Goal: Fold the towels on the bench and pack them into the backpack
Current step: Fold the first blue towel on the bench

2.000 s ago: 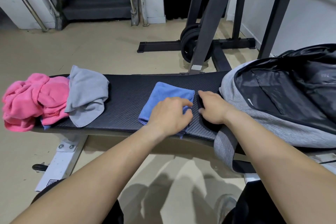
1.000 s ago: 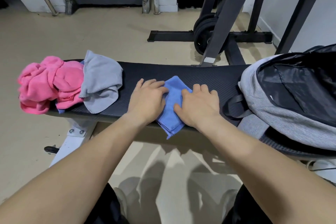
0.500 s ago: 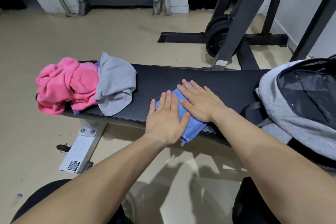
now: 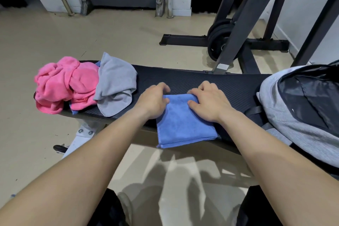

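My left hand (image 4: 154, 101) and my right hand (image 4: 209, 102) each pinch a far corner of the blue towel (image 4: 183, 126), fingers curled over its far edge and thumbs on top, so both are closed on the cloth. The towel lies folded in the middle of the desk (image 4: 201, 79), between the loose heap on my left and the backpack (image 4: 300, 108) on my right, and its near edge hangs just past the front of the desk. That overhang is my main worry: if I let go or drag the towel toward me, I think its weight could pull it down onto the floor (image 4: 55, 33). The layers at the near left corner already look slightly offset, so an uneven pull from one hand would likely skew the next fold and leave a lumpy bundle. Lifting by two corners alone may also let the folds drop open on the way to the backpack, whose soft mouth could sag shut and catch the cloth, and a dark strap (image 4: 255, 110) near my right wrist might snag. The pink towel (image 4: 67, 84) and the grey towel (image 4: 115, 82) sit at the end of the desk, where a careless elbow could knock them off
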Tool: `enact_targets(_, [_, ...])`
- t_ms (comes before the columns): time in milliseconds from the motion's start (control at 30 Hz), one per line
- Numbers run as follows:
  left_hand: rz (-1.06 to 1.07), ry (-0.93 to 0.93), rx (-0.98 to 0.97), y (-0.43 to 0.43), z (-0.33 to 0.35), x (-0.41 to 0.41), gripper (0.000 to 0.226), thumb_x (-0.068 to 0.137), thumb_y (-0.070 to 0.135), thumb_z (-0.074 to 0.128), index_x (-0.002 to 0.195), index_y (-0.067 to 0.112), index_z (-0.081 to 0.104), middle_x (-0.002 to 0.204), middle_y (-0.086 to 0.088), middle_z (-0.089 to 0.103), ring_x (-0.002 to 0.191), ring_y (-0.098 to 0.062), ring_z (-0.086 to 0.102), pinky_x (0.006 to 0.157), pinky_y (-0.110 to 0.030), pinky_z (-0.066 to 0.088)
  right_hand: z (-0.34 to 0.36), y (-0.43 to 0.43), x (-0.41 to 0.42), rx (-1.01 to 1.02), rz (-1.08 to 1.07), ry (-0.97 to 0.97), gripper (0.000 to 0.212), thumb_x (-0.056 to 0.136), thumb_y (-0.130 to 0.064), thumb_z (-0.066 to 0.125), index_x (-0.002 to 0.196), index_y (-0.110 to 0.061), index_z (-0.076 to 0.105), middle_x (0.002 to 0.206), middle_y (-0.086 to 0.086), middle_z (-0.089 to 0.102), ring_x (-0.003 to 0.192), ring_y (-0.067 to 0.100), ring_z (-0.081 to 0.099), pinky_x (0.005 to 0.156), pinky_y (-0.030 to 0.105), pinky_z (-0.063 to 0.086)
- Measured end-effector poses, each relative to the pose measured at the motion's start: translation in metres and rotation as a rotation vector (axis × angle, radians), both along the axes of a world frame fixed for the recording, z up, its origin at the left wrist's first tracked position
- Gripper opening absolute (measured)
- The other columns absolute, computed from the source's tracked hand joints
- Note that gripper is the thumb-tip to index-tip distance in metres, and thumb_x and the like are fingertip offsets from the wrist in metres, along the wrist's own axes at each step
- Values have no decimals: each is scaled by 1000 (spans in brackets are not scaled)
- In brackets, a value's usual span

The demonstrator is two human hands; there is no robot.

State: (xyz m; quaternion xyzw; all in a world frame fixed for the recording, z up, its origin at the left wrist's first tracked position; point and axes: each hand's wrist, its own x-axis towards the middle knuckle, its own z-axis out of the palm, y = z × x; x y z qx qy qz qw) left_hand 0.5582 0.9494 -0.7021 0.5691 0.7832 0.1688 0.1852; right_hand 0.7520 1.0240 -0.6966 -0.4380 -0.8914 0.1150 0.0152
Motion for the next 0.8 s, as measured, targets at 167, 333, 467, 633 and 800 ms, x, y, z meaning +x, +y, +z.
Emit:
enact_targets(167, [32,101,187,15,4,5,22,97,21,56,118,24,60,114,1,55,107,-25,56,89,-41,47,-3,2,-4,97,-80,72,44,98,-40,49,138,-23,47,136,2,40,125,27,37,103,42,36])
enact_targets(333, [-61,370,189,5,-7,33,47,103,31,38,148,19,44,157,-2,38,145,-25,32,115,-44,28,-16,-17,-17,129,63,13,61,104,-39,30,159,-15,22,166,5,18,153,24,15,123,42,17])
enact_targets(467, [-194,333,-84,-8,-27,31,58,107,41,13,161,21,4,169,5,-3,155,-15,-6,125,-47,2,-33,-17,-5,-23,106,-37,64,106,-44,20,161,-20,-3,168,-1,-13,154,14,-15,126,42,-2])
enact_targets(633, [-217,320,-114,-8,-28,28,59,106,44,9,161,23,-3,168,7,-10,154,-13,-11,125,-48,-1,-33,-17,-5,-35,97,-36,64,106,-46,19,161,-22,-3,168,-3,-14,153,12,-17,125,43,-5])
enact_targets(800, [-247,119,-126,-8,-17,22,57,108,42,17,161,27,3,168,8,-7,154,-12,-11,125,-47,-1,-24,-18,-4,-102,103,-12,65,105,-48,23,161,-23,0,168,-4,-11,154,12,-13,126,43,-2])
